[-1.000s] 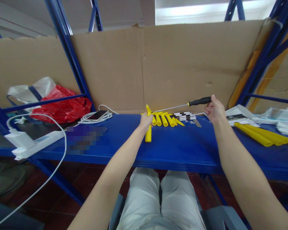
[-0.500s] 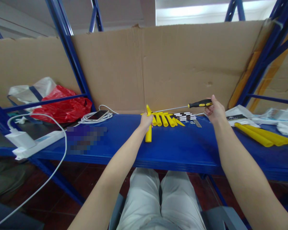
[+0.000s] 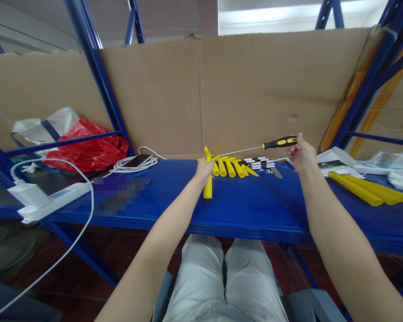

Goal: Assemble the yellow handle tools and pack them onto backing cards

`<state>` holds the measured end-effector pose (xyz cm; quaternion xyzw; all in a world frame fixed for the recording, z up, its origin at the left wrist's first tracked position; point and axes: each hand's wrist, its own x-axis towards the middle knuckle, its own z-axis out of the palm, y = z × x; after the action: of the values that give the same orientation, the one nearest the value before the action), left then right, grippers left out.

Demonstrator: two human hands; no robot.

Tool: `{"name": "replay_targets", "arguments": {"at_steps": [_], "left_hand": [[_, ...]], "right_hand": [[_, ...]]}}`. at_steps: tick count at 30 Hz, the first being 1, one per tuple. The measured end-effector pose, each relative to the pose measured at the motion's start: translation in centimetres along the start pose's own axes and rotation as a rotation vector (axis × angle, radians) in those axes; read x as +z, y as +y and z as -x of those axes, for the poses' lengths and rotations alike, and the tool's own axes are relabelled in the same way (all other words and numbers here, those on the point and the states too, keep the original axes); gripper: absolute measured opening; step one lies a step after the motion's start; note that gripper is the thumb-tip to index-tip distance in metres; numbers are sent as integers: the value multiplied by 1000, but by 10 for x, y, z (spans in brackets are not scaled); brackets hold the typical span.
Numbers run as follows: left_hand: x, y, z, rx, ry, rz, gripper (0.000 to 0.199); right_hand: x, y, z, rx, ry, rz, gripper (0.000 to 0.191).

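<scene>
My left hand (image 3: 205,169) is closed around a yellow tube (image 3: 207,189), which stands nearly upright over the blue shelf with its pointed end up. My right hand (image 3: 302,154) grips the end of the black and yellow handle of a screwdriver (image 3: 280,142). The metal shaft points left, and its tip reaches the yellow tube near my left fingers; the exact contact is too small to tell. Several yellow cones (image 3: 231,167) lie in a row just right of my left hand. Beside them are small white and black pieces (image 3: 258,163) and a flat metal blade (image 3: 276,172).
Larger yellow tubes (image 3: 362,190) and plastic packets (image 3: 337,162) lie at the right. On the left are a red bag (image 3: 87,145), a coiled white cable (image 3: 127,166) and a power strip (image 3: 58,201). A cardboard sheet (image 3: 255,89) stands behind the shelf (image 3: 248,223).
The screwdriver handle and my right hand have shifted very slightly. My left hand and the yellow tube look the same.
</scene>
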<state>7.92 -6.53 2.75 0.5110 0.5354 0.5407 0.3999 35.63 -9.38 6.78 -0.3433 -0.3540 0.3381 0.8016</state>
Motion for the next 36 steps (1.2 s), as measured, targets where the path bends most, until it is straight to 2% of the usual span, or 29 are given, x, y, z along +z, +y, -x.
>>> {"name": "replay_targets", "arguments": {"at_steps": [9,24,26,31,36], "left_hand": [[1,1,1,-17,-5,2,9],[2,3,6,2,-27,21,10],[2,3,6,7,-31,22,11],[1,2,5,3,-32,21,8],[1,1,3,1,-21,6,5]], "right_hand": [[-8,7,-8,-31,-110,-4,34],[-10,11,-14,6,-48,-9,51],[-11,11,-14,-4,-44,-9,48],[-9,7,-8,-31,-55,5,28],[-9,6,-7,-40,-54,10,27]]}}
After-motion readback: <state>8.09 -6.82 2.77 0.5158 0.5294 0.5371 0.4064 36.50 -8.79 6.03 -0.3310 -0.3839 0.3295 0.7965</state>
